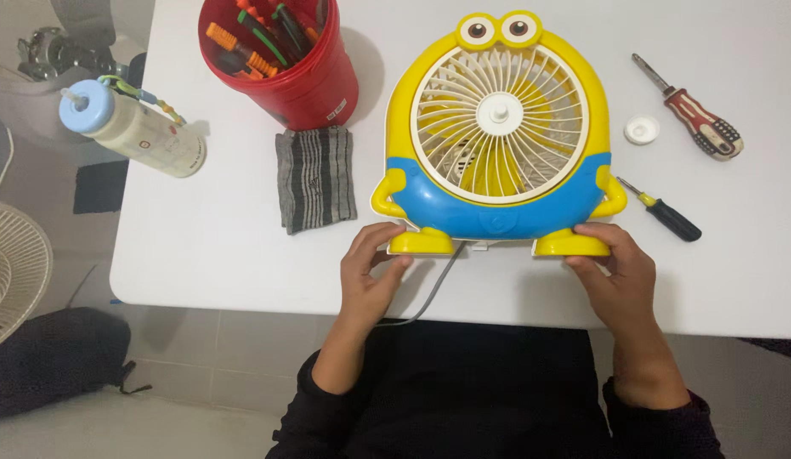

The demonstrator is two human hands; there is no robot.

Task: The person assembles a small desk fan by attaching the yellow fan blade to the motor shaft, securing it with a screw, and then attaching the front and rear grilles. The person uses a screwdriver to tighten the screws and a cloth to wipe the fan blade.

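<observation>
Lying face-up near the tabletop (200, 255) edge: yellow-and-blue fan (497, 136), grille on, white cap (642, 129) already off beside it. Left hand (370, 272) and right hand (616, 272) grasping its yellow feet. Screwdrivers (667, 219) lying untouched; disassembly judged barely begun.

— What surrounds the work area?
— A white table (200, 246) with a rounded near-left corner fills most of the view, evenly lit, with soft shadows.

— And below it?
— Pale grey floor tiles (234, 357) show beneath the table's near edge. At far left, a white fan grille (13, 268) stands above a dark bag (51, 357) lying on the floor.
</observation>
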